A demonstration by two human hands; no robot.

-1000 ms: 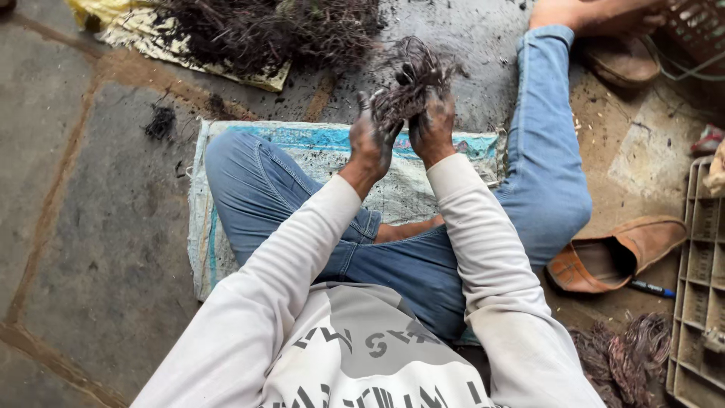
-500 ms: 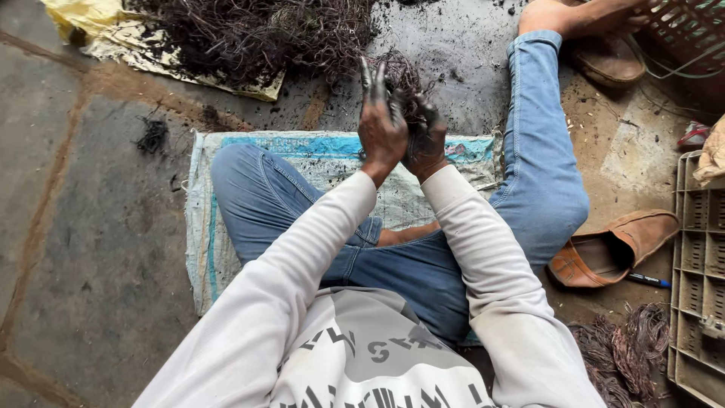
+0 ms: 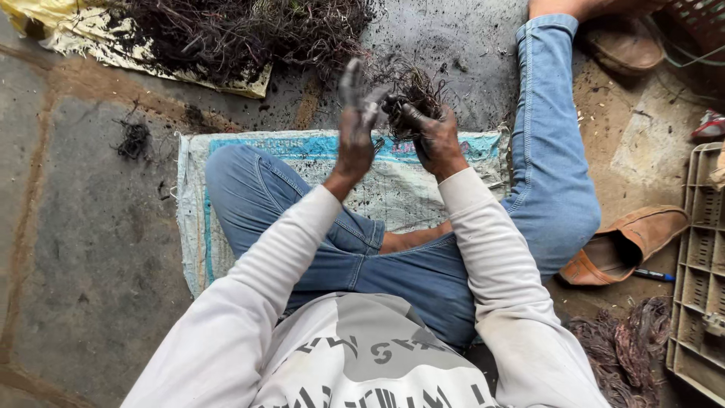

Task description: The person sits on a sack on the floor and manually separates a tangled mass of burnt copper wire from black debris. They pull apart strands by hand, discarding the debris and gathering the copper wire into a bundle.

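Note:
My right hand (image 3: 432, 137), black with soil, grips a small clump of dark wiry roots (image 3: 418, 85) in front of me. My left hand (image 3: 355, 121) is beside it, fingers straight and pointing up, its palm against the clump's left side. Both hands hover over a woven sack (image 3: 400, 189) spread on the stone floor, where I sit with legs in blue jeans (image 3: 551, 189). A big heap of the same dark roots (image 3: 242, 30) lies on a yellowish sheet (image 3: 83, 34) at the far left.
A brown slipper (image 3: 627, 245) and a blue pen (image 3: 653, 275) lie at my right. A grey plastic crate (image 3: 702, 287) stands at the right edge, with a brownish root bundle (image 3: 627, 351) beside it. Another slipper (image 3: 623, 41) lies by my foot. A small root scrap (image 3: 134, 140) sits left.
The clump was held high between both hands and looked bushy; it is now smaller and squeezed in my right hand, while my left hand has opened flat against it.

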